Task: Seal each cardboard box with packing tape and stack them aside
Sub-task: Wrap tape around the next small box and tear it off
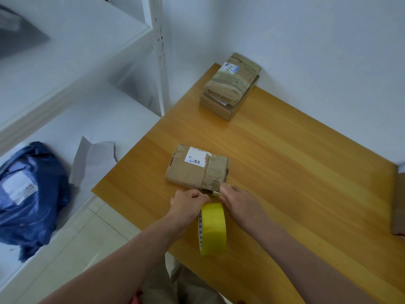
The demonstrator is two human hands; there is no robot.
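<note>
Two hands: the left hand (pixel 188 204) and the right hand (pixel 240 200) meet at the near edge of the flat brown cardboard box with a white label (pixel 192 170), knuckles close together.
Left grip: fingers curled tight, pinching the left end of a short strip of tape (pixel 215 193), just above the roll.
Right grip: thumb and fingertips pressed together on the strip's right end, beside the box's near right corner.
Box: lies flat near the middle of the wooden counter (pixel 285 172), label up, with a band of brownish tape across its right part.
Roll: the yellow roll of packing tape (pixel 213 229) stands on edge under the left hand, between the two wrists.
Stack: two taped brown cardboard boxes (pixel 230 86), one on the other, at the counter's far corner by the wall, well apart from the hands.
Right edge: a brown cardboard piece (pixel 397 205), cut off by the frame.
Shelf: the white shelf (pixel 114 119) on the left carries a crumpled blue plastic parcel (pixel 30 194) and a pale paper sheet (pixel 92 161).
</note>
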